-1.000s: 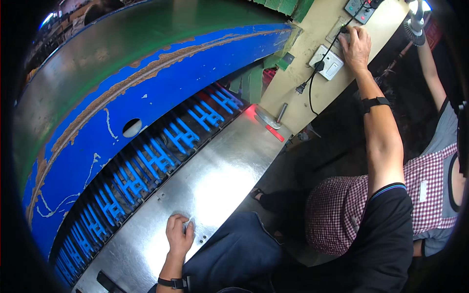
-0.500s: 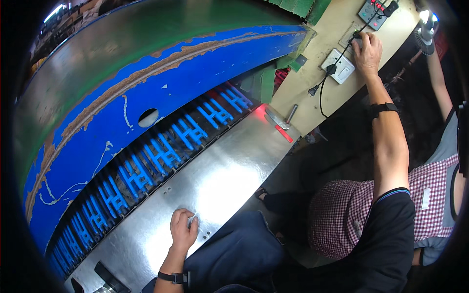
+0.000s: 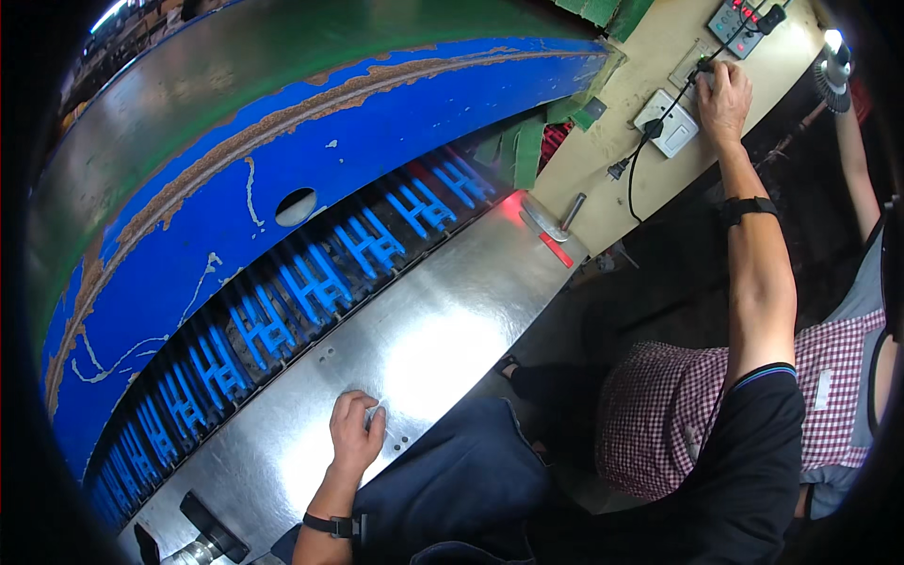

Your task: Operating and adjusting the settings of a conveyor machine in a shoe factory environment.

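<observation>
My right hand (image 3: 725,102) reaches to the cream panel (image 3: 603,169) at the upper right. Its fingers are bent and pressed together at a small dark fitting (image 3: 703,65), mostly covered by the fingertips and a black cable. Just below that hand sits a white socket with a switch (image 3: 667,123). On the shiny metal table (image 3: 452,320), my left hand (image 3: 355,433) rests with curled fingers, thumb and fingertips closing round something small and silvery that I cannot make out. Beyond the table's far edge runs a row of blue-lit metal brackets (image 3: 315,287) under a big blue curved guard (image 3: 377,141).
A round metal piece with a post (image 3: 556,226) and a red strip (image 3: 556,250) are at the table's right end. A loose plug (image 3: 618,169) hangs over the panel, below a control box with lit digits (image 3: 739,26). Another person in a checked apron (image 3: 650,414) is close on my right.
The whole view has shifted slightly, so the machine and panel appear a little further right. Both hands keep their places and their grip looks the same.
</observation>
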### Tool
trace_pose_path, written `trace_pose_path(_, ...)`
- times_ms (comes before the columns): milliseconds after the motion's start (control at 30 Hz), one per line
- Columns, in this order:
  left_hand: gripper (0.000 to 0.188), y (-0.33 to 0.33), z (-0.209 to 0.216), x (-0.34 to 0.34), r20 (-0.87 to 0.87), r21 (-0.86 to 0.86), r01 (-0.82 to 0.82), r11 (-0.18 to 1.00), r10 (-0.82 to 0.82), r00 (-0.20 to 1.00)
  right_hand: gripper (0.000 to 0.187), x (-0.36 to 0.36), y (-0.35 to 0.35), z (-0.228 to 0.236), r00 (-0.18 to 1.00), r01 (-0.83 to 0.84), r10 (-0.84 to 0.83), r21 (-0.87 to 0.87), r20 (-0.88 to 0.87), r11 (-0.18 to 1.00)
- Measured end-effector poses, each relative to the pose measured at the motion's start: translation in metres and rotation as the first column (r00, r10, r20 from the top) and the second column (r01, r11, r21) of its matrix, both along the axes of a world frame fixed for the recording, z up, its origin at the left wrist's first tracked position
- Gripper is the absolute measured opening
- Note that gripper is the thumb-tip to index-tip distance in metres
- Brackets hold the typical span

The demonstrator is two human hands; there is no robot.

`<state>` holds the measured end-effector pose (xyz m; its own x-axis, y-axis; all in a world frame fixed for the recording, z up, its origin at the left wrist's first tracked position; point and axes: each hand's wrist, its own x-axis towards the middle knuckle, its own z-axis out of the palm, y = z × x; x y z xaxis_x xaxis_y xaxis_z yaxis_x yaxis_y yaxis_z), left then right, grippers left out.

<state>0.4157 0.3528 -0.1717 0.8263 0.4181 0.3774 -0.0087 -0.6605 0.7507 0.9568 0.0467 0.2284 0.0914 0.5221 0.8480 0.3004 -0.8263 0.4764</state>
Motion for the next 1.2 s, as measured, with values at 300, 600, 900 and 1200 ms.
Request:
trace_pose_path(300, 0.014, -0.0013, -0.0003, 0.0024, -0.007, -0.006, 0.003, 1.0, -0.003, 1.0, 0.033, 0.0029, -0.0021, -0.0001, 1.0, -0.001, 0.001, 0.0, -0.002, 1.0)
trace_pose_path(600, 0.015, -0.0003, -0.0029, 0.0032, 0.008, -0.012, -0.003, 1.0, 0.003, 1.0, 0.032, 0.0041, -0.0014, -0.0023, 1.0, 0.006, -0.005, 0.04, -0.029, 0.999)
trace_pose_path(900, 0.016, 0.0001, -0.0081, 0.0053, 0.015, -0.012, 0.012, 1.0, -0.012, 1.0, 0.033, 0.0065, -0.002, -0.0035, 1.0, 0.014, -0.014, 0.012, -0.022, 1.0)
trace_pose_path(1200, 0.016, -0.0004, -0.0071, 0.0075, -0.002, -0.023, 0.011, 1.0, -0.011, 1.0, 0.032, 0.0083, -0.0014, -0.0042, 0.999, -0.007, 0.008, 0.019, -0.036, 1.0)
